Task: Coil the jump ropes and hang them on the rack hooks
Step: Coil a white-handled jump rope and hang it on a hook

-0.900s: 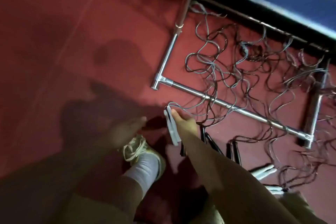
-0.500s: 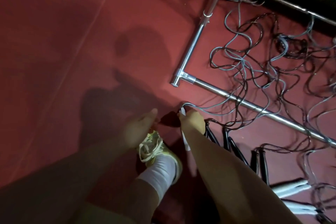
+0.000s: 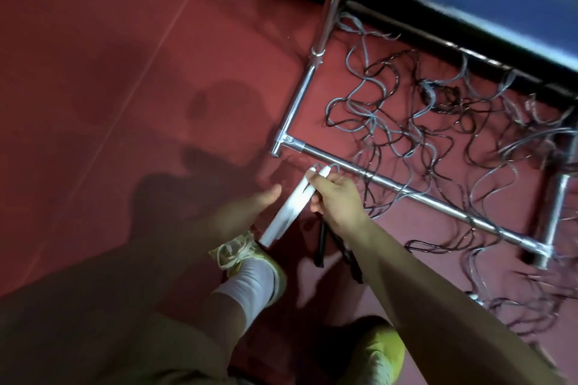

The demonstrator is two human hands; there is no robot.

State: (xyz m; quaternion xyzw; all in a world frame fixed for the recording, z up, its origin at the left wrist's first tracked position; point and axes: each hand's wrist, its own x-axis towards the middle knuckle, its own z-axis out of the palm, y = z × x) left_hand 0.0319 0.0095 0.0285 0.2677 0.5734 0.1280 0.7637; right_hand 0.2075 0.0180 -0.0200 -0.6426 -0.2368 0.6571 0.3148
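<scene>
The two white handles [image 3: 289, 205] of one jump rope are held together in the right hand [image 3: 336, 197], whose fingers [image 3: 316, 178] are curled round their upper ends, close to where the grey cord [image 3: 328, 165] leaves them. The pair is probably gripped side by side so that the cord can be doubled before coiling. Beside the lower part of the handles the left hand [image 3: 247, 212] is spread, its fingers relaxed and nothing held; whether it touches the handles cannot be told. It seems to be placed there to take the handles or steady them.

The handles are smooth, slim, straight sticks, and they slant down toward a laced shoe [image 3: 250, 262]. Just below the right hand a pair of black handles [image 3: 322, 244] lies on the red floor [image 3: 125, 72].

Beyond the fingertips a polished chrome base bar [image 3: 406, 194] of the rack is crossed by the ropes. Farther out, thin grey and black cords [image 3: 422, 122] are strewn in kinked, wavy loops inside the frame, which suggests stiff, springy plastic. No hooks are in view, so hanging is judged to be well off.
</scene>
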